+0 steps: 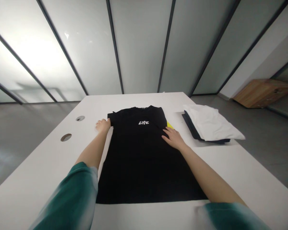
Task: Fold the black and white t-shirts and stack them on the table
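A black T-shirt (144,159) with white lettering on its chest lies spread out, its neck away from me and its hem nearest. My left hand (102,125) is at the outer edge of the left sleeve, thumb and fingers closed on the cloth. On the other side, my right hand (174,138) rests on the shirt's edge below the right sleeve, its fingers apart and stretched out. Beside those fingers a bit of yellow material (169,125) shows from under the sleeve; most of it is hidden.
The white table (134,217) carries a pile at its right: a folded white cloth (211,123) on top of dark cloth (193,127). Two round holes pierce the tabletop at the left. Frosted glass panels (141,48) stand behind, and a wooden cabinet (261,92) is at far right.
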The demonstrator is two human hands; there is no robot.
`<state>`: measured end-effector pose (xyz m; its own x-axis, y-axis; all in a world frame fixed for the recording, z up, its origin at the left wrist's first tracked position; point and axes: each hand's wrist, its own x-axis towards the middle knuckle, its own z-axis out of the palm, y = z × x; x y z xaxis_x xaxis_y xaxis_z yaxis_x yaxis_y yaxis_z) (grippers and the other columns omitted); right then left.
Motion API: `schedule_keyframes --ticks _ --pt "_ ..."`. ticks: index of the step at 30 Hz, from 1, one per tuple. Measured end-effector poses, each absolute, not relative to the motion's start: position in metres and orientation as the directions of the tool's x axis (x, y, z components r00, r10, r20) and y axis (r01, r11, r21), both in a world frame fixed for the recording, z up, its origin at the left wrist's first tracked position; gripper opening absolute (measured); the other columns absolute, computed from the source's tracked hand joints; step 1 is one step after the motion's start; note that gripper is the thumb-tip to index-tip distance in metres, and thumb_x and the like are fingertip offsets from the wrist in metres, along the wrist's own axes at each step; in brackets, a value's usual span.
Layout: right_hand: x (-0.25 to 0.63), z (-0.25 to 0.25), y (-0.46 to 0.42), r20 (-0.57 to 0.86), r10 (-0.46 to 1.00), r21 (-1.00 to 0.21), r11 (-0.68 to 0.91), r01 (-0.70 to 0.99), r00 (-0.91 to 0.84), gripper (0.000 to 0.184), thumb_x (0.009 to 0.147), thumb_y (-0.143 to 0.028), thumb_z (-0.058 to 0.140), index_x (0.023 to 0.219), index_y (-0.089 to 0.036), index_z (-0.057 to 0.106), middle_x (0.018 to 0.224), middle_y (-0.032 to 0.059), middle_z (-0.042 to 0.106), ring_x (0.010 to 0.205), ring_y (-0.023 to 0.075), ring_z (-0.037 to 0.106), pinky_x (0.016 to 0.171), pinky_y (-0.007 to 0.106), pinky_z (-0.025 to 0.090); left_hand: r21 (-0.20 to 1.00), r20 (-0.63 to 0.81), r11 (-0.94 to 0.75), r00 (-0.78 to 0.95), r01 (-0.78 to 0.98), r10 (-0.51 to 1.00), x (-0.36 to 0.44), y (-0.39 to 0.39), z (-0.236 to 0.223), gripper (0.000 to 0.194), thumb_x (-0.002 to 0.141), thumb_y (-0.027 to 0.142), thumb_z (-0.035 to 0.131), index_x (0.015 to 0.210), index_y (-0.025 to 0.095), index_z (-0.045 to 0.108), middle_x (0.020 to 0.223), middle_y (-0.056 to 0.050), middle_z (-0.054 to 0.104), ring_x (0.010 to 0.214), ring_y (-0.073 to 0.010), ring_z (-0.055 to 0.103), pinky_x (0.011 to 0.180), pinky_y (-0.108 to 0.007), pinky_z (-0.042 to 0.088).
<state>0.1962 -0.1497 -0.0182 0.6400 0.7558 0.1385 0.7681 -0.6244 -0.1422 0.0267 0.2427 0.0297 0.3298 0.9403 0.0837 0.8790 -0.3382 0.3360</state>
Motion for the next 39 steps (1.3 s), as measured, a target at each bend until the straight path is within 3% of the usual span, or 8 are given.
schedule_keyframes --ticks 6,13,19,23,28,34,39 --pt "0.195 -0.017 -0.149 0.144 0.746 -0.151 -0.633 0.760 0.650 0.052 0.097 -0.047 0.043 0.138 -0.019 0.058 0.150 0.0133 0.049 0.139 0.0318 0.043 0.112 0.051 0.037 0.279 0.039 -0.343 0.347 0.897 0.937 0.036 0.238 0.024 0.040 0.087 0.037 0.049 0.115 0.015 0.066 0.131 -0.020 0.061 0.124 -0.0369 0.053 0.099 -0.050 0.041" --pt "0.195 -0.017 -0.150 0.132 0.747 -0.151 -0.634 0.758 0.651 0.054 0.097 -0.047 0.042 0.139 -0.017 0.057 0.151 0.0139 0.048 0.139 0.0313 0.043 0.112 0.049 0.036 0.286 0.093 -0.429 0.421 0.857 0.902 0.028 0.239 0.022 0.032 0.083 0.028 0.050 0.108 0.018 0.067 0.119 -0.017 0.069 0.117 -0.0344 0.060 0.097 -0.048 0.044" --pt "0.198 -0.020 -0.151 0.144 0.755 -0.162 -0.620 0.768 0.640 0.053 0.097 -0.048 0.041 0.139 -0.019 0.057 0.151 0.0136 0.048 0.138 0.0315 0.043 0.112 0.050 0.035 0.368 0.056 -0.446 0.459 0.816 0.887 0.035 0.250 0.018 0.063 0.076 0.028 0.058 0.138 0.020 0.053 0.124 -0.020 0.068 0.117 -0.0387 0.062 0.097 -0.056 0.045" --pt "0.198 -0.021 -0.151 0.145 0.750 -0.165 -0.625 0.763 0.645 0.054 0.097 -0.049 0.041 0.139 -0.019 0.057 0.151 0.0135 0.048 0.138 0.0310 0.043 0.112 0.049 0.036 0.378 0.051 -0.504 0.526 0.777 0.849 0.039 0.255 0.018 0.048 0.075 0.025 0.056 0.121 0.020 0.069 0.129 -0.017 0.066 0.119 -0.0365 0.061 0.098 -0.050 0.048" --pt "0.197 -0.020 -0.150 0.130 0.744 -0.161 -0.636 0.755 0.655 0.054 0.097 -0.048 0.043 0.140 -0.017 0.056 0.151 0.0150 0.047 0.139 0.0310 0.043 0.113 0.048 0.035 0.395 0.089 -0.513 0.524 0.762 0.847 0.037 0.250 0.027 0.037 0.086 0.028 0.046 0.104 0.013 0.075 0.115 -0.019 0.071 0.115 -0.0338 0.063 0.099 -0.043 0.049" --pt "0.196 -0.019 -0.150 0.137 0.746 -0.156 -0.634 0.757 0.652 0.054 0.097 -0.048 0.043 0.139 -0.017 0.057 0.151 0.0138 0.048 0.138 0.0304 0.044 0.113 0.047 0.035 0.429 0.354 -0.602 0.487 0.674 0.798 0.050 0.224 0.046 0.050 0.089 0.026 0.043 0.135 0.012 0.057 0.139 -0.015 0.056 0.122 -0.0292 0.058 0.105 -0.039 0.046" --pt "0.197 -0.019 -0.150 0.146 0.750 -0.159 -0.626 0.763 0.646 0.054 0.097 -0.048 0.042 0.139 -0.018 0.057 0.150 0.0142 0.048 0.138 0.0313 0.044 0.112 0.049 0.036 0.238 0.327 -0.811 0.742 0.534 0.585 0.074 0.183 0.054 0.059 0.088 0.022 0.044 0.147 0.017 0.044 0.155 -0.011 0.040 0.122 -0.0311 0.057 0.102 -0.041 0.048"
